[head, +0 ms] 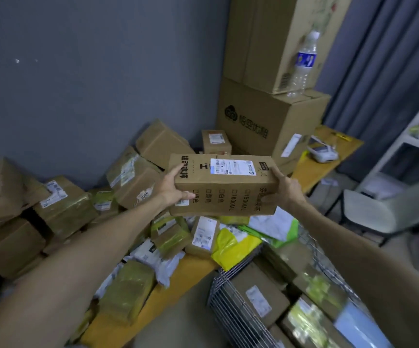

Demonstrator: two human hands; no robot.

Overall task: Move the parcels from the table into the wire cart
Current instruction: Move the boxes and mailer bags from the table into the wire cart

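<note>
The person holds a long brown cardboard box with a white shipping label (222, 184) in the air, above the orange wooden table (186, 275) and its heap of parcels. The left hand (172, 188) grasps the box's left end, the right hand (282, 188) grasps its right end, fingers curled under. The grey wire cart (231, 312), already holding several parcels, stands below on the right.

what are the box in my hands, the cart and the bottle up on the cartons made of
Box: brown cardboard, matte, with folded edges and a stuck-on paper label. Cart: grey metal wire, probably, a grid of thin bars. Bottle: clear plastic, likely, see-through with a blue label.
</note>
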